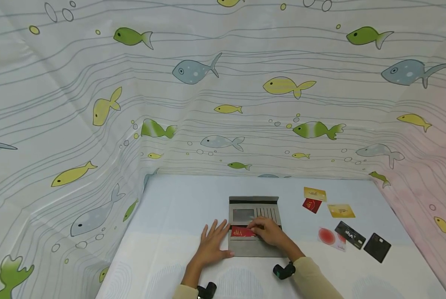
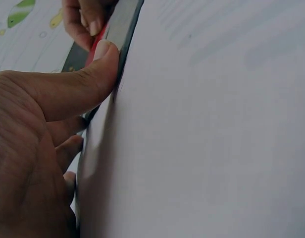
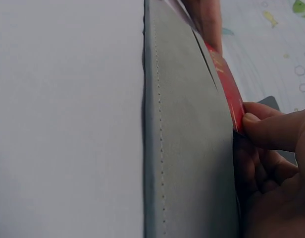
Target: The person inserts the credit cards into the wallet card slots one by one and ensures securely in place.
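Observation:
A grey wallet (image 1: 258, 249) lies unfolded on the table, with card slots and a clear window in its upper part. Across its middle is a red VIP card (image 1: 241, 231). My right hand (image 1: 269, 230) pinches this card by its right end; in the right wrist view, thumb and forefinger grip the red card (image 3: 229, 91) over the wallet's stitched grey panel (image 3: 187, 129). My left hand (image 1: 210, 246) lies with fingers spread at the wallet's left side. Its thumb (image 2: 83, 89) touches the wallet's edge. How far the card sits inside a slot I cannot tell.
Right of the wallet lie yellow cards (image 1: 341, 210), a small red VIP card (image 1: 312, 205), a white card with red circles (image 1: 326, 236), a black VIP card (image 1: 350, 235) and a black square item (image 1: 377, 248). A fish-print curtain (image 1: 245, 95) surrounds the table (image 1: 178, 207).

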Tool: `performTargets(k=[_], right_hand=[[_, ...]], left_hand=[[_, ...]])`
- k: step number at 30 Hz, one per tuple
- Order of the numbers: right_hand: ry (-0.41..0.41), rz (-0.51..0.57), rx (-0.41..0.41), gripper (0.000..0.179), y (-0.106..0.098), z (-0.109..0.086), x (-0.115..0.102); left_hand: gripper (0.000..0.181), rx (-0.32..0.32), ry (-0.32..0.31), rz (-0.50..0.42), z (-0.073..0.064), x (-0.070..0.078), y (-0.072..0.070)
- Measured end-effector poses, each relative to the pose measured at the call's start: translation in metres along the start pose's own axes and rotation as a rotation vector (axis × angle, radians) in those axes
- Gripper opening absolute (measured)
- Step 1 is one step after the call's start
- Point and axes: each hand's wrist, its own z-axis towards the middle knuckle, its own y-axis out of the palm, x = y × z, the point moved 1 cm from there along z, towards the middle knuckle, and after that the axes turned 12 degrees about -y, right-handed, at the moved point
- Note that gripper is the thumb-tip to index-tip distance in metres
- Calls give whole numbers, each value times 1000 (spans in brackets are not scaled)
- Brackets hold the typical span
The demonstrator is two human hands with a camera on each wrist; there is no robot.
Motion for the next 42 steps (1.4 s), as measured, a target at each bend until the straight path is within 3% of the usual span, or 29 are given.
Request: performTargets(k=[13,26,42], right_hand=[[-5,11,-67,13,2,-4,-2],[9,27,-56,14,4,-6,0],[-56,17,-51,15,6,-7,0]], left_hand=[[94,-2,6,4,-1,0,0],[95,9,10,6,-2,3,-2],[94,6,15,13,-1,0,0]])
